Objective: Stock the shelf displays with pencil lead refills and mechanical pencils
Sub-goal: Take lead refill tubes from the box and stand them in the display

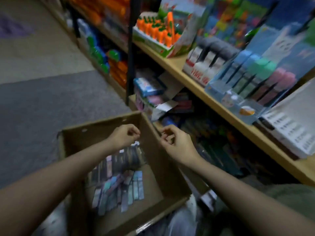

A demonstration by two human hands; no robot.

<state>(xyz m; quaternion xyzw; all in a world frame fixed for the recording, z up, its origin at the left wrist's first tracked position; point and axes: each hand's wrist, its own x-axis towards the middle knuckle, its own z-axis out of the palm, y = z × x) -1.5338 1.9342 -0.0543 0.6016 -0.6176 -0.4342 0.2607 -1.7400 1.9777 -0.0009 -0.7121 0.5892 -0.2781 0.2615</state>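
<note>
An open cardboard box (102, 126) sits low in front of me, with several flat, dark and pastel packs (117, 183) lying on its bottom. My left hand (126, 135) hovers above the box's far corner, fingers curled, and nothing shows in it. My right hand (173, 142) is at the top edge of the box's right wall, fingers curled; blur hides whether it pinches anything. On the wooden shelf (172, 67) to the right stands a blue display (247, 82) of pencil-like items with blue, green and pink tops.
A display of white items in a white and red tray (202, 68) and an orange carrot-shaped display (158, 31) also stand on the shelf. A white box (289, 132) lies at the right. The lower shelf holds piled packs (151, 87). Grey carpet (42, 103) lies to the left.
</note>
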